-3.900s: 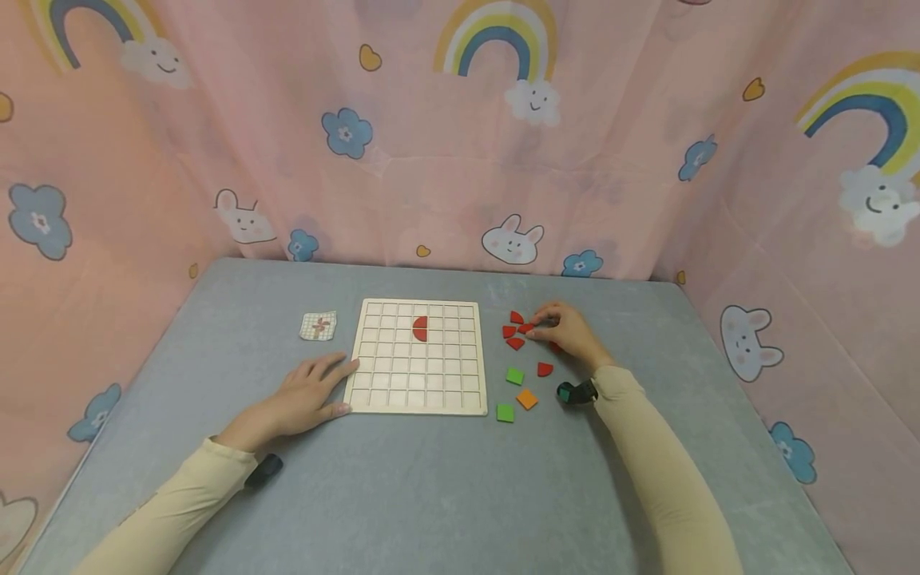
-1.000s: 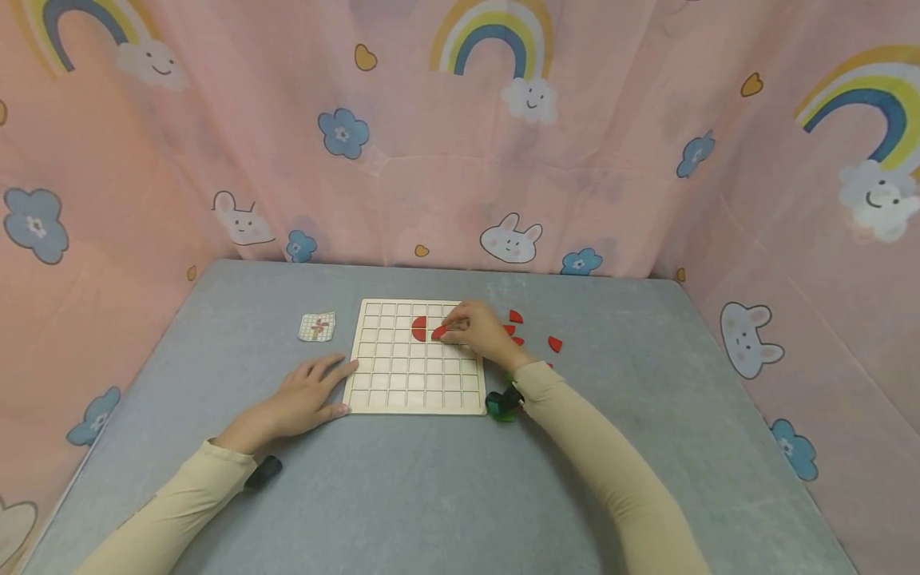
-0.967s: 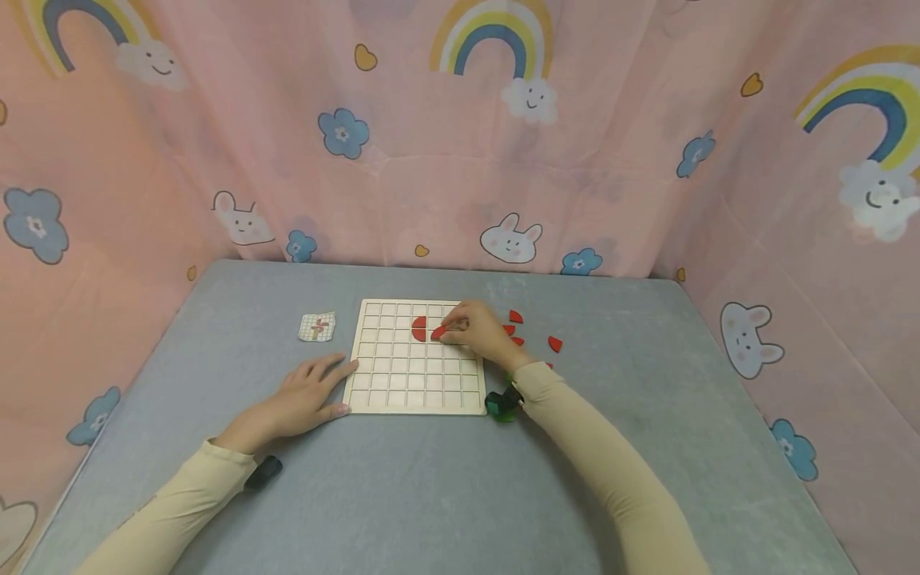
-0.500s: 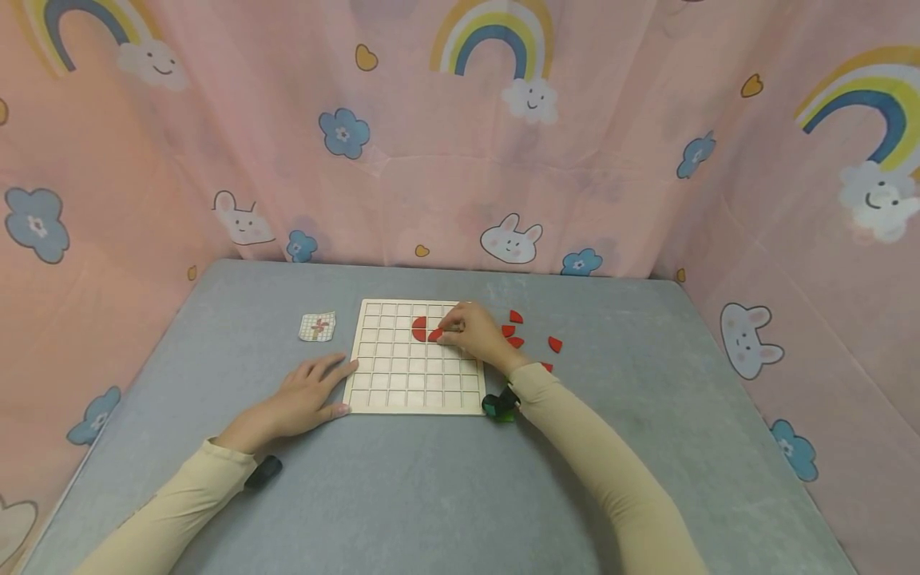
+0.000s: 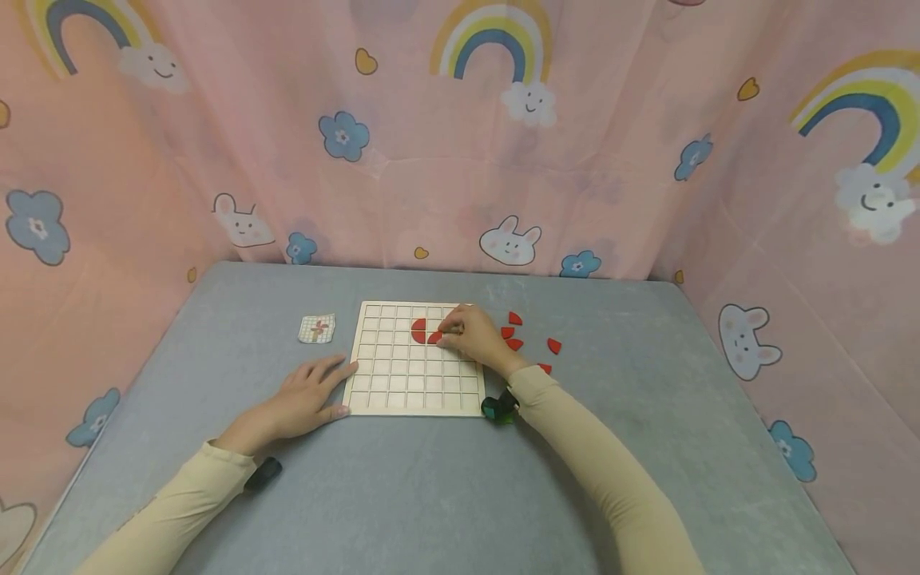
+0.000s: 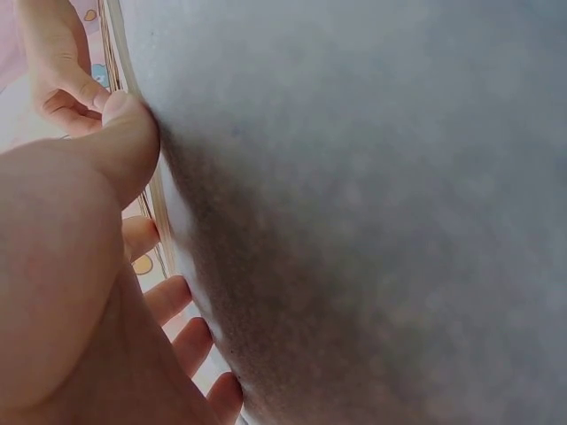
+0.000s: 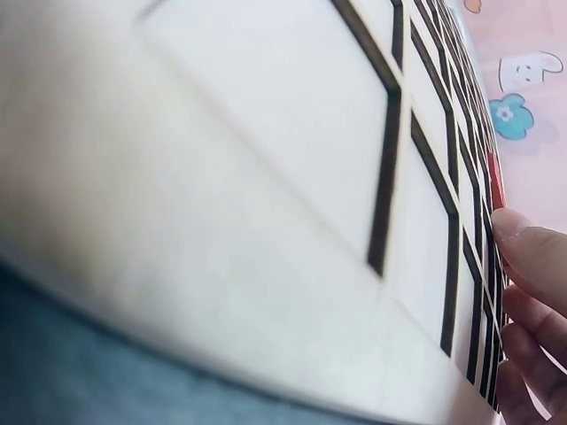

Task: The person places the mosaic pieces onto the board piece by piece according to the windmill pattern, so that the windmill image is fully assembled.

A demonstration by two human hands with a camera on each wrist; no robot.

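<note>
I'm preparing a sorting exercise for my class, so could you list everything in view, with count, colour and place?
Grid board: 1, pale wood, mid-table
Placed red pieces: 2, red, board's upper middle
Held red piece: 1, red, right of that pair's lower piece
Loose red pieces: 5 visible, red, right of the board
Green piece: at least 1, green, near the board's lower right corner, mostly hidden
Pattern card: 1, whitish, left of the board
Table: 1, grey, beneath everything
Cloth backdrop: panel count unclear, printed pink, around the table
Wrist cameras: 2, black, at the wrists
Sleeves: 2, beige, on both arms
Left hand: 1, bare, at the board's left edge
Right hand: 1, bare, pinching the held piece
</note>
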